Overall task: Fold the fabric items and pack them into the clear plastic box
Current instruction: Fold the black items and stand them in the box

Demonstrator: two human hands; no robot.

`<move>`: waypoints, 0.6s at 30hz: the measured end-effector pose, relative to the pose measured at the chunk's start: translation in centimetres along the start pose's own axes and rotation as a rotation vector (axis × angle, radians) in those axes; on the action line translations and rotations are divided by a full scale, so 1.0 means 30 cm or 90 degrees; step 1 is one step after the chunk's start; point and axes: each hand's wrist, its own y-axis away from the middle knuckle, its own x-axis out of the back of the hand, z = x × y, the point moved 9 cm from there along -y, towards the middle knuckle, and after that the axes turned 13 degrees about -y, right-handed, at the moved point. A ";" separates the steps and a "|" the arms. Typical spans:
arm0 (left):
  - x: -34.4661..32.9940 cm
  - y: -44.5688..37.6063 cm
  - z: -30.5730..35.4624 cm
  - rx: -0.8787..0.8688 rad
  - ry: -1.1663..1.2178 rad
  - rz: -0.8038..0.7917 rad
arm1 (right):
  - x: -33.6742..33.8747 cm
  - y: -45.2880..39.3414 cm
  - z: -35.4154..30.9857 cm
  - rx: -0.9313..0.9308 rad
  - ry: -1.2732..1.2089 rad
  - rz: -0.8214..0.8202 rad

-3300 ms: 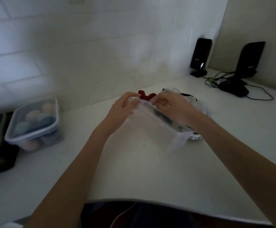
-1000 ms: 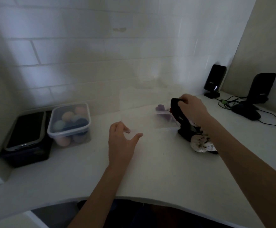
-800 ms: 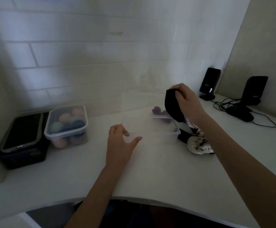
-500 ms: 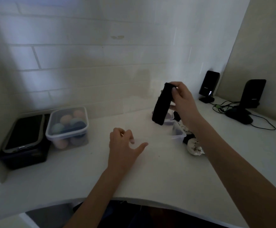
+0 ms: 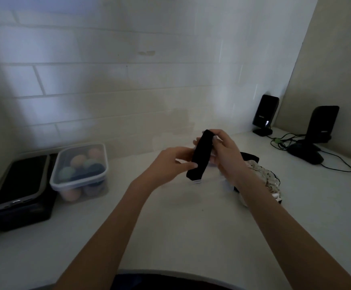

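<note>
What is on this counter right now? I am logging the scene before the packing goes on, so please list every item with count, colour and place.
black fabric strip: one, black, held up between both hands above the counter
fabric pile: one heap, black and white patterned, on the counter right of the hands
lidded box: one, clear, pastel balls inside, left by the wall
dark case: one, black, far left beside the lidded box
speakers: two, black, back right corner, with cables
counter: one, white
left hand: pinches the strip's lower part
right hand: grips its top
</note>
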 end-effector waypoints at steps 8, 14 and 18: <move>-0.012 -0.056 -0.040 0.012 0.077 0.049 | 0.022 -0.026 0.061 -0.035 -0.044 0.003; 0.026 -0.048 -0.077 0.037 0.126 0.133 | 0.003 -0.046 0.092 -0.120 0.118 -0.127; 0.010 -0.040 -0.066 0.026 0.080 0.110 | 0.015 -0.069 0.093 -0.090 0.132 -0.124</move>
